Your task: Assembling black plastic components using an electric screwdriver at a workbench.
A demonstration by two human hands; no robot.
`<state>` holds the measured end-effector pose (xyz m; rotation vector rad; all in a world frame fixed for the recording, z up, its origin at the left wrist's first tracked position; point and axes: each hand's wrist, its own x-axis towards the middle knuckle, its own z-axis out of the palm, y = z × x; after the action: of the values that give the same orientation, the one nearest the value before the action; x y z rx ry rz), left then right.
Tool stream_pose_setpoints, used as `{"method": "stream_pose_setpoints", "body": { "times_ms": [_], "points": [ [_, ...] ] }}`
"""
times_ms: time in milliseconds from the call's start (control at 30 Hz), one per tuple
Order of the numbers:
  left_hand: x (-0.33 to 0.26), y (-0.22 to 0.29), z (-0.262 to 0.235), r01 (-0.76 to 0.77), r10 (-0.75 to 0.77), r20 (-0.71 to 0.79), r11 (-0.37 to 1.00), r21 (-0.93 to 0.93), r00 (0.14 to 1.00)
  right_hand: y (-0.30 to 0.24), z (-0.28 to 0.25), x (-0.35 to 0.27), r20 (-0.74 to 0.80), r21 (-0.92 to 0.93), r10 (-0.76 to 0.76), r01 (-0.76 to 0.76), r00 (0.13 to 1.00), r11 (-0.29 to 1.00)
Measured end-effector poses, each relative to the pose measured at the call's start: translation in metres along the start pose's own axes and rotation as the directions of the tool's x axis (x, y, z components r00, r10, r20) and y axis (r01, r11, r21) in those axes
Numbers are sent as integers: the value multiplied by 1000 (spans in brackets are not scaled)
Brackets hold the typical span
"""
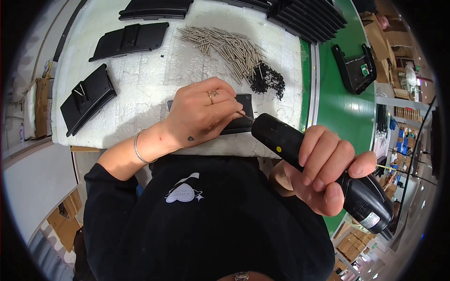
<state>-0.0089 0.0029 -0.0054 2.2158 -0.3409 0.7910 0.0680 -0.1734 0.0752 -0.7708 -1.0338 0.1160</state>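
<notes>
In my right hand (323,168) is a black electric screwdriver (277,136), held with its nose tilted toward my left hand. The fingertips of my left hand (204,110) are pinched round a thin metal shaft (246,116) at that nose; whether it is the driver's bit or a separate pin I cannot tell. Under my left hand lies a flat black plastic part (244,99) on the white padded surface, mostly covered by the hand. A pile of metal pins (225,47) and a heap of small black screws (267,82) lie just beyond.
Similar black plastic parts lie at the left (89,100) and far left (129,41), the nearer with pins on it. A stack of black parts (304,18) stands at the back right. A curved black housing (355,70) rests on the green table (335,107).
</notes>
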Motion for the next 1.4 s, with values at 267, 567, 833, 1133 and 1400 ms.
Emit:
{"method": "stream_pose_setpoints", "body": {
  "times_ms": [267,567,833,1133,1400],
  "points": [
    [32,-60,-30,-8,-48,337,987,163,940,0,-14,-2,-44,-87,2,-6,999,996],
    [43,-126,-35,-380,49,528,751,540,848,-8,-12,0,-34,-92,-13,10,999,996],
    [15,-94,-41,-10,-88,242,925,379,966,10,-11,3,-1,-46,36,-36,999,998],
    [-14,-78,-37,622,-614,127,731,-281,779,22,-8,8,35,-22,70,-69,997,997],
    [-28,-67,-33,608,-591,144,781,-144,794,30,-5,9,10,-13,74,-74,997,997]
  ]
}}
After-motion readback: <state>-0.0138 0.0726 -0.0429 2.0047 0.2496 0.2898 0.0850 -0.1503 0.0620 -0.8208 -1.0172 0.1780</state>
